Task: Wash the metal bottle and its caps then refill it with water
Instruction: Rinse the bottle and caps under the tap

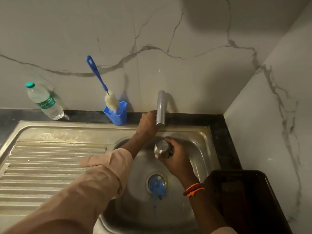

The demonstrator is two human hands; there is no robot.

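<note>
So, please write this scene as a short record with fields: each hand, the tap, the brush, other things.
left hand: reaches behind the tap, grip hidden
right hand: holds the metal bottle over the sink
tap: no water visible
brush: stands in blue holder
other: plastic bottle on the counter

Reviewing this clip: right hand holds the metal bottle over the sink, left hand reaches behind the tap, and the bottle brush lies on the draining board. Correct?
Not quite. In the head view the bottle brush stands in the blue holder by the wall; the rest holds.
</note>
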